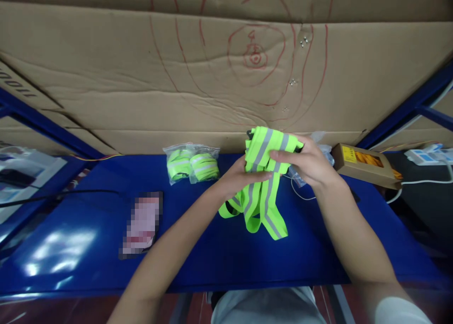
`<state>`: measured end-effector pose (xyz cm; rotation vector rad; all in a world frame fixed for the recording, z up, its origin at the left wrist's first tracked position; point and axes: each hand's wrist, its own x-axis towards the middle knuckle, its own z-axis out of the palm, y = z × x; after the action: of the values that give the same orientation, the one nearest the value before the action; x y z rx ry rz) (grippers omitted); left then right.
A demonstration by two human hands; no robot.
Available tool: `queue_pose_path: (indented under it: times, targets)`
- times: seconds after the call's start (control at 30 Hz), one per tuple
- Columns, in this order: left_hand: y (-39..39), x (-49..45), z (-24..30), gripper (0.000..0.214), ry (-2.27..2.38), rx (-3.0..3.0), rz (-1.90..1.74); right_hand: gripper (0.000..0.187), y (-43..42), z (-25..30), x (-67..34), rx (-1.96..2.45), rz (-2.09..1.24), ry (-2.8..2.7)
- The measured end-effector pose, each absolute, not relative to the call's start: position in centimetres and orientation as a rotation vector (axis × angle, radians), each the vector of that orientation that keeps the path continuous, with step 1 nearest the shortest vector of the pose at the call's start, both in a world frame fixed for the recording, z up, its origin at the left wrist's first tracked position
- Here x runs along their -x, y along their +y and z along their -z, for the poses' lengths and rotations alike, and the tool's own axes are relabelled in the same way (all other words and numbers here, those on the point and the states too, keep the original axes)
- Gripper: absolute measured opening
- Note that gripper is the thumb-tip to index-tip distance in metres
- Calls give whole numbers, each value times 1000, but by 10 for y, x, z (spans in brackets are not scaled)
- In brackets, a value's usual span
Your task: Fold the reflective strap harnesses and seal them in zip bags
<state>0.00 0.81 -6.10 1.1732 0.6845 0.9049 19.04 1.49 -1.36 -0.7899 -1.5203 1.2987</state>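
Observation:
A neon yellow-green reflective strap vest (264, 182) with grey stripes is held above the blue table (212, 248). My right hand (306, 163) is closed over its folded upper part, fingers wrapped across the front. My left hand (239, 175) grips the same bundle from the left and below. Loose strap loops hang down from both hands and touch the tabletop.
A clear plastic bag (191, 163) with two folded neon strap vests lies at the back left of the table. A brown cardboard box (366, 163) sits at the right, with white cables and a power strip (430, 156) beyond. A blurred phone (141, 225) lies left. Cardboard sheeting (177, 78) stands behind.

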Motion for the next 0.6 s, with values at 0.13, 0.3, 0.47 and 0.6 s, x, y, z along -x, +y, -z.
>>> queue_pose_path:
  times: [0.13, 0.3, 0.47, 0.6]
  targets:
    - [9, -10, 74, 46, 532, -897, -812, 38, 11, 16, -193, 836, -1095, -1734]
    - [5, -16, 77, 47, 415, -762, -790, 39, 13, 19, -193, 770, -699, -1949]
    - [1, -19, 74, 36, 496, -777, -846, 37, 23, 20, -194, 512, -432, -2174]
    - [3, -13, 70, 34, 486, -778, -813, 37, 29, 20, -200, 511, -386, -2209]
